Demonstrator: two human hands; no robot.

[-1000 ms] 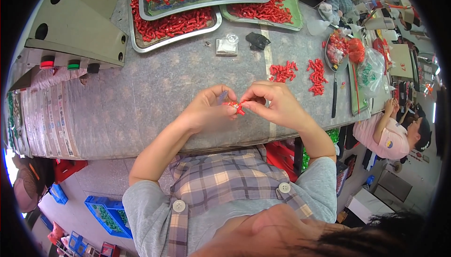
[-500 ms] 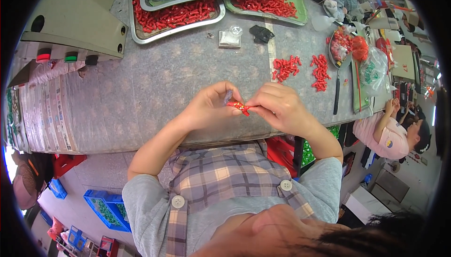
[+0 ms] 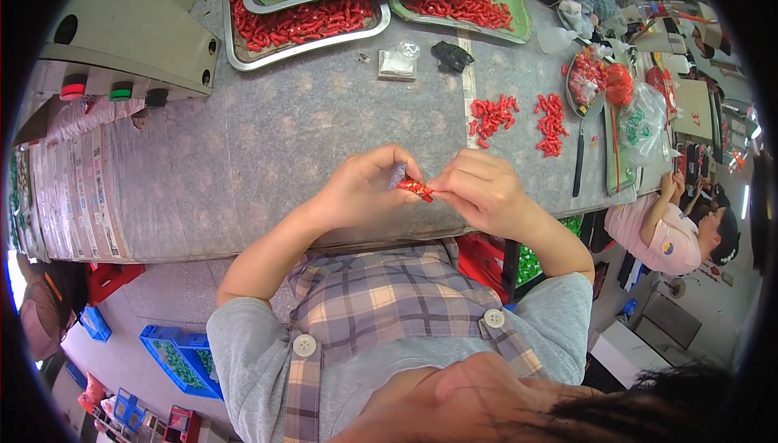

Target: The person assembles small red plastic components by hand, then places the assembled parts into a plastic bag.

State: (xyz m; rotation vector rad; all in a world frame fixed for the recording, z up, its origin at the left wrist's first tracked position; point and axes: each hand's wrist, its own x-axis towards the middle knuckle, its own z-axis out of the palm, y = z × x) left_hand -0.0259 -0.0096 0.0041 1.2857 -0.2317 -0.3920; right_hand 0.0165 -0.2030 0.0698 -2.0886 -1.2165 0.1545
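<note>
Above the near edge of the table, my left hand pinches a small red figurine-like piece with gold marks between thumb and forefinger. A wisp of clear, purplish film stands up at the piece's left end, inside the curl of that hand. My right hand has its fingers closed at the piece's right end; the fingertips hide what exactly they grip. Beyond my right hand lie two loose heaps of similar red pieces, a left heap and a right heap.
Metal trays and a green tray of red pieces line the far side. A white square block and crumpled black plastic lie before them. A machine stands left; a black-handled tool and another person are right.
The red piece has shifted slightly right and turned a little between my fingers. My right hand stays at its right end, and both hands remain close together.
</note>
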